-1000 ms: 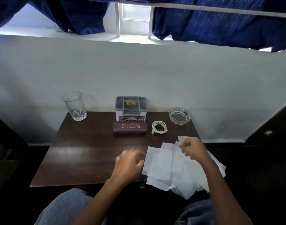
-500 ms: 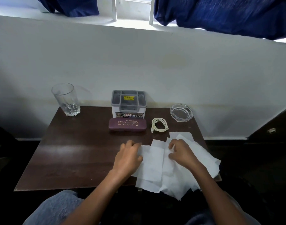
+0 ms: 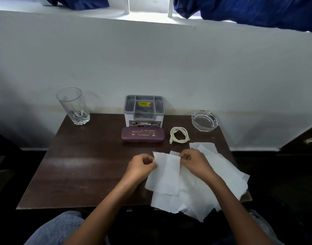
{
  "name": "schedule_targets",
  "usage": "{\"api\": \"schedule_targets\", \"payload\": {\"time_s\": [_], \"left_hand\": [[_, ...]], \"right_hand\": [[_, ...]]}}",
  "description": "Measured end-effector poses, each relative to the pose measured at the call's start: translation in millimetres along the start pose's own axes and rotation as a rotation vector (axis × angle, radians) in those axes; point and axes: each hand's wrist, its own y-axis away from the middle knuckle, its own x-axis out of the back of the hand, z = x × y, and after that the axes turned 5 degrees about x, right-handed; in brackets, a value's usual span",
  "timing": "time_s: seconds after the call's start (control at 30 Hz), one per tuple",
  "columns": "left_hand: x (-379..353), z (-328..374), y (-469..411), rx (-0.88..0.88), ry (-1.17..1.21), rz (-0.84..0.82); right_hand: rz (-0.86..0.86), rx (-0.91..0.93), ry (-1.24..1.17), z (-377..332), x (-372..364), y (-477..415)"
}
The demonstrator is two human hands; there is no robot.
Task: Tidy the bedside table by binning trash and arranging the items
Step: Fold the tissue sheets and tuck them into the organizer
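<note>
Several white tissue sheets [image 3: 211, 183] lie spread over the front right of the dark wooden bedside table [image 3: 84, 170], some hanging past its front edge. My left hand [image 3: 140, 167] pinches the left top corner of the topmost tissue sheet [image 3: 166, 174]. My right hand [image 3: 195, 162] pinches its right top corner. The sheet's top edge is lifted slightly between the two hands.
Along the back stand a clear glass [image 3: 73, 106], a grey lidded box [image 3: 144, 110] and a glass ashtray [image 3: 204, 120]. A maroon spectacle case [image 3: 142, 135] and a coiled white cable [image 3: 179, 135] lie in front of them. A white wall rises behind.
Both hands went from resting on the tissues to pinching the top corners of one sheet and lifting its edge. The camera tilted down slightly.
</note>
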Motion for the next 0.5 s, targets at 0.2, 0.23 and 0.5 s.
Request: {"api": "schedule_targets", "payload": {"time_s": [0.2,0.23,0.5], "left_hand": [[-1,14,7,0.108,0.415,-0.207],[0,15,7,0.119,0.447,-0.19],[29,28,5,0.185,0.675,-0.1]], "right_hand": [[0.086,0.001,-0.229,-4,8,-3],[0.122,-0.012,-0.214,-1,10,-5],[0.153,-0.008,0.054,15,24,-19]]}}
